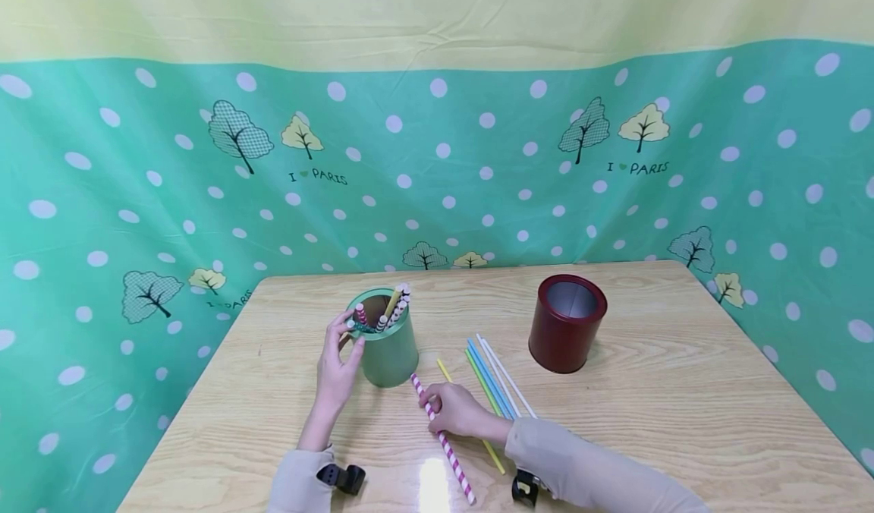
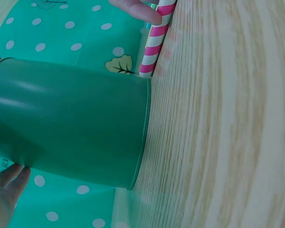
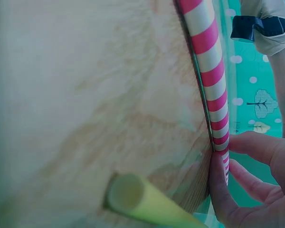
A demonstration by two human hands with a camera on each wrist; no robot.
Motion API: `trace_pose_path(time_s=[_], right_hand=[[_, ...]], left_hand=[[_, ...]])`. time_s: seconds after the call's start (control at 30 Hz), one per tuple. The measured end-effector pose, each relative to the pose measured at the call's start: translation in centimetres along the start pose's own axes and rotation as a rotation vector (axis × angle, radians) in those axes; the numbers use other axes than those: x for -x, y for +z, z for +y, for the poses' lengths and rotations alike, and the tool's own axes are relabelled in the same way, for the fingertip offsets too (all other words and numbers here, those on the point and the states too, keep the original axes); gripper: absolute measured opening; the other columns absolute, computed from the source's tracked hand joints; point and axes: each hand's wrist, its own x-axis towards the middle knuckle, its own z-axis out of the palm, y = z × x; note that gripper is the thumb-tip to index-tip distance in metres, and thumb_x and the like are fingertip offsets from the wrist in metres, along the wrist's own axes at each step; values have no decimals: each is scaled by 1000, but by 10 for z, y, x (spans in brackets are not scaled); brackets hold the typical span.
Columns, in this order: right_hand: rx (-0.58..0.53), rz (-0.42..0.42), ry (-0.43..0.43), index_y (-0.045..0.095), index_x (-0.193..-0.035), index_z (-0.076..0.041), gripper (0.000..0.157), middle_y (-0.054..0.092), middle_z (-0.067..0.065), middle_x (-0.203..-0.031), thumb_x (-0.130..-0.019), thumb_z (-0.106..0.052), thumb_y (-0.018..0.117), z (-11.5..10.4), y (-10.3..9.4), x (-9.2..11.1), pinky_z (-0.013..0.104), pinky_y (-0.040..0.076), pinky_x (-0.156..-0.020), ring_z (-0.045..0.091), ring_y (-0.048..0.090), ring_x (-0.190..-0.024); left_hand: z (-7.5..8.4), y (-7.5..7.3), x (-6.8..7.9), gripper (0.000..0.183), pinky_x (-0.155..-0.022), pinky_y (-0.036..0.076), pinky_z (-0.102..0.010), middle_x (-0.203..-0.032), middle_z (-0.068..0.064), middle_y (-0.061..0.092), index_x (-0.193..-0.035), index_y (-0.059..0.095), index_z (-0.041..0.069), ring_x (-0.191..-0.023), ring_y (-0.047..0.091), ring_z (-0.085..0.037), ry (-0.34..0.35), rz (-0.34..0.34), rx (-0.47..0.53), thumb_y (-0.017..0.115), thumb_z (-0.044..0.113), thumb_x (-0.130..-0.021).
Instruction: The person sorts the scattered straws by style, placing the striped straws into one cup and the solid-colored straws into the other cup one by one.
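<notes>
A green can (image 1: 389, 357) stands upright on the table, with several patterned paper straws (image 1: 397, 306) leaning inside. My left hand (image 1: 337, 369) holds the can from its left side, fingers at the rim and thumb toward the near wall. In the left wrist view, fingertips (image 2: 22, 175) touch the can's wall. A pink-and-white striped paper straw (image 1: 447, 452) lies along the table, its far end close to the can's base. My right hand (image 1: 456, 409) pinches this straw between thumb and fingers, seen also in the right wrist view (image 3: 214, 76).
Right of the striped straw are a yellow straw (image 1: 493, 456), a green straw (image 1: 482, 376), blue straws (image 1: 493, 380) and white straws (image 1: 508, 380), partly behind the right forearm. A dark red can (image 1: 565, 338) stands farther right. A dotted green curtain (image 1: 478, 194) hangs behind the table.
</notes>
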Motion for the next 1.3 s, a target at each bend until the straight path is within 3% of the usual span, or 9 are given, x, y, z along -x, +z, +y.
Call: trace_pose_path(time_s=[0.2,0.5,0.87,1.03,1.3], right_hand=[[-26,4,34,62,-87,-6,35,54,-1,-64,-55,8,66,-2,0,1,16,41,-52,3,44,-56],[-62,1,51,62,-90,-5,34,51,-4,-62,-59,9,64,-4,0,2,16,41,-50,4,44,-54],[-252,2,143,58,-98,0,35,55,5,-68,-65,12,61,-5,-3,4,21,48,-48,11,50,-56],[-301,28,185,57,-102,-1,37,55,5,-70,-67,10,61,-4,-5,5,21,47,-44,11,50,-53],[-332,97,184,59,-101,-3,37,56,5,-72,-65,8,62,-5,-9,7,22,47,-44,11,50,-53]], left_hand=[[-15,1,0,21,-95,37,-51,-131,-12,41,-103,46,-2,-120,38,-32,-1,1,-4,54,3,-84],[-17,1,1,22,-95,37,-52,-132,-13,40,-104,46,-2,-120,38,-33,4,1,-3,54,4,-84],[-17,2,1,22,-95,38,-50,-132,-12,41,-104,46,-1,-120,38,-32,-3,6,-8,54,3,-84],[-16,1,1,22,-95,38,-50,-132,-11,41,-104,46,-1,-120,38,-31,-5,8,-9,53,4,-84],[-16,1,1,22,-96,37,-50,-132,-12,41,-104,45,-1,-120,38,-31,-5,2,-8,53,3,-84]])
